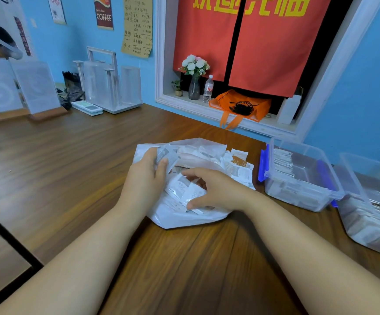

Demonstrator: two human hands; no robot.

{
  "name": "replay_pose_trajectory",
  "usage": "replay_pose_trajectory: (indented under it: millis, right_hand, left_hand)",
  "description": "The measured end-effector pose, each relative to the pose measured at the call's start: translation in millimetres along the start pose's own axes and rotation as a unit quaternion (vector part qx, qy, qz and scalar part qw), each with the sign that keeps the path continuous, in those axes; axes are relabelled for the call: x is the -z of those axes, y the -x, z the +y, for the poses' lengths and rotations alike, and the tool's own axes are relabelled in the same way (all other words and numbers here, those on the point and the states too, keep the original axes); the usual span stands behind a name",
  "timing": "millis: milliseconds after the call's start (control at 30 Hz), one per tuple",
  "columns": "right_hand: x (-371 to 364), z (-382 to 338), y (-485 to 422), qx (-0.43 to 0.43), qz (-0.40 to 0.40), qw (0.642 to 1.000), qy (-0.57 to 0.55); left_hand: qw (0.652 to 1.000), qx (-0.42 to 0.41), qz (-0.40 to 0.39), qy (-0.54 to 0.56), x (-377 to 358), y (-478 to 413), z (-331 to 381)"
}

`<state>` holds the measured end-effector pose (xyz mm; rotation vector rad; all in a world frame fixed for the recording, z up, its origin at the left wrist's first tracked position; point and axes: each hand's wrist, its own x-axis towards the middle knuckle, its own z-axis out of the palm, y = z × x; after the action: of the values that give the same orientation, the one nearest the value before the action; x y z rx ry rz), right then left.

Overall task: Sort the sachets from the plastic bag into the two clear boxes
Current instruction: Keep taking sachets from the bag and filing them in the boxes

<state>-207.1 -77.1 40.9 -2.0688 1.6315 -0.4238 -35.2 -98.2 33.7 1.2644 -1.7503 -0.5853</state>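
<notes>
- Holds a thin stack of sachets (167, 156) in the left hand (143, 176), thumb pressed on top and fingers curled beneath, over the far-left part of the plastic bag (184, 220). Could fan out and drop back among the unsorted if eased.
- Reaches the right hand (216, 189) across the near middle of the heap, fingers fairly straight, thumb against a white packet. Cannot tell whether pinched or merely touched. Might lift two stuck together and misfile one.
- With the plastic bag slack and open on the table (71, 178): risk of sliding, or of packets spilling at the far-right edge, where some already overhang.
- With the left box (302, 145) and right box (352, 161) off to the right, both part-filled: risk of look-alike wrappers landing in the wrong one.
</notes>
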Motion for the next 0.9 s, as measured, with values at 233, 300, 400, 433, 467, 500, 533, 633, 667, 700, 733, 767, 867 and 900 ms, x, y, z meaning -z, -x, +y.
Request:
replay_pose_trajectory:
  millis: [233,300,400,433,467,500,533,633,667,700,733,767,867,900]
  right_hand:
    - [5,-8,-2,-0.038,-0.016,0.993,-0.114]
    - [4,-7,-1,-0.040,0.006,0.991,-0.129]
    - [6,-6,4,-0.059,0.053,0.984,-0.159]
    - [7,-5,6,-0.062,0.068,0.981,-0.173]
    - [9,-5,7,-0.065,0.082,0.976,-0.192]
    - [10,-4,8,-0.069,0.094,0.970,-0.213]
    - [10,-4,9,-0.072,0.104,0.964,-0.234]
    - [12,-3,10,-0.078,0.129,0.943,-0.297]
    - [13,-3,11,-0.080,0.133,0.933,-0.326]
    - [14,-4,14,-0.081,0.134,0.921,-0.357]
    - [16,-4,16,-0.081,0.132,0.908,-0.389]
    - [17,-5,19,-0.080,0.129,0.896,-0.418]
    - [21,-2,31,-0.075,0.131,0.878,-0.454]
    - [23,-1,36,-0.071,0.137,0.882,-0.446]
  left_hand:
    - [1.000,-0.003,-0.021,-0.004,0,2,1]
    - [1.000,-0.004,-0.021,0.000,1,2,1]
    - [1.000,-0.001,-0.012,0.010,3,3,1]
    - [1.000,0.002,-0.011,0.014,3,3,3]
    - [1.000,0.006,-0.011,0.019,4,4,3]
    - [1.000,0.010,-0.013,0.026,4,4,4]
    - [0.999,0.015,-0.015,0.029,3,5,4]
    - [0.998,0.034,-0.026,0.042,3,5,5]
    - [0.998,0.039,-0.029,0.051,3,5,5]
    - [0.997,0.045,-0.030,0.060,4,5,6]
    - [0.995,0.054,-0.030,0.074,3,6,8]
    - [0.992,0.067,-0.032,0.106,3,7,10]
    - [0.962,0.110,-0.076,0.240,-1,12,26]
    - [0.953,0.116,-0.098,0.263,-4,14,34]
